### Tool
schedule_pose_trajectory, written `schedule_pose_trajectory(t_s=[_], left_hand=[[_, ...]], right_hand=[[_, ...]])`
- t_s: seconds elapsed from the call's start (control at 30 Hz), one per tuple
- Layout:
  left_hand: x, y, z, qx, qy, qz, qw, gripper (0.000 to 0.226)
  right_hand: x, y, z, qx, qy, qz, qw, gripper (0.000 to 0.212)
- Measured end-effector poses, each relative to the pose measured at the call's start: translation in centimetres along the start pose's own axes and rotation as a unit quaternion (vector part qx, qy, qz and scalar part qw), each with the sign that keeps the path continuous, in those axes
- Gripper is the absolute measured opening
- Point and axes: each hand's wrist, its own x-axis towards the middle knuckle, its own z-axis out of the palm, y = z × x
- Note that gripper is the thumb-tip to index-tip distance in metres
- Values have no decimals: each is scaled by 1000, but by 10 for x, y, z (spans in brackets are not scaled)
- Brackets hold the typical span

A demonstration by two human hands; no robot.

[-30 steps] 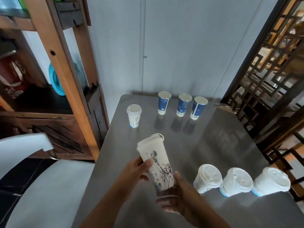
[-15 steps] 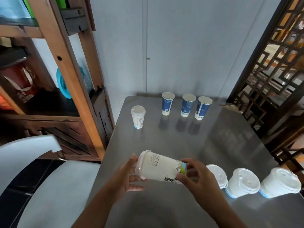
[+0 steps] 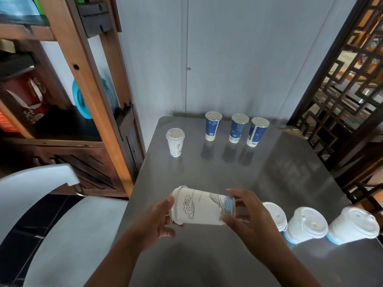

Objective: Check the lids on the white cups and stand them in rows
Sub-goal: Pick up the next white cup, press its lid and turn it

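A tall white cup (image 3: pixel 200 206) with a line drawing lies on its side in the air above the near part of the grey table (image 3: pixel 279 172). Its lid points left. My left hand (image 3: pixel 159 222) grips the lid end and my right hand (image 3: pixel 246 216) grips the blue-banded base. Three white lidded cups stand in a row at the near right: one (image 3: pixel 273 214) partly behind my right hand, a second (image 3: pixel 306 224), a third (image 3: pixel 354 224). Another small white lidded cup (image 3: pixel 175 142) stands alone at the far left.
Three blue cups (image 3: pixel 212 126) (image 3: pixel 238 128) (image 3: pixel 257 131) stand in a row at the table's far edge by the wall. A wooden shelf unit (image 3: pixel 87 83) rises on the left, a white chair (image 3: pixel 41 204) sits near left, and a dark lattice screen (image 3: pixel 342 83) borders the right.
The held cup went from nearly upright to lying sideways, lid to the left. My right hand shifted from under it to its base, and it now turns a little further.
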Motion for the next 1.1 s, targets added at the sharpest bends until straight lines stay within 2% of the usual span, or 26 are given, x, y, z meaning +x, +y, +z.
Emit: schedule_pose_trajectory(t_s=[0.1,0.2,0.27,0.37,0.53,0.63,0.67,0.8,0.9,0.97,1.03,1.1], left_hand=[[-3,3,1,6,-15,45,999,46],[-6,5,-2,-24,-35,75,996,65],[-6,5,-5,-21,-51,84,995,68],[-5,3,-10,-9,-71,83,994,60],[-6,3,-8,-6,-66,66,996,60],[-2,7,-4,-27,-13,12,999,40],[-1,9,-4,-50,8,-8,999,41],[2,20,1,-84,49,-13,995,52],[2,26,3,-78,67,13,995,52],[3,27,4,-84,66,31,994,50],[1,27,4,-88,58,52,993,51],[-1,27,4,-86,40,80,992,51]], right_hand=[[1,-2,5,111,-11,126,986,24],[-2,-5,8,242,-11,219,945,14],[-4,-6,10,266,1,233,936,15],[-6,-5,10,281,1,229,932,14],[-7,-3,9,240,17,178,954,17],[-13,-4,10,127,20,99,987,34],[-15,-5,10,84,15,65,994,40],[-22,-4,15,-6,17,-51,999,49],[-22,-2,19,-35,25,-72,997,50],[-22,-2,20,-11,27,-32,999,52],[-20,-2,20,55,21,59,996,50],[-17,-3,20,174,-7,169,970,38]])
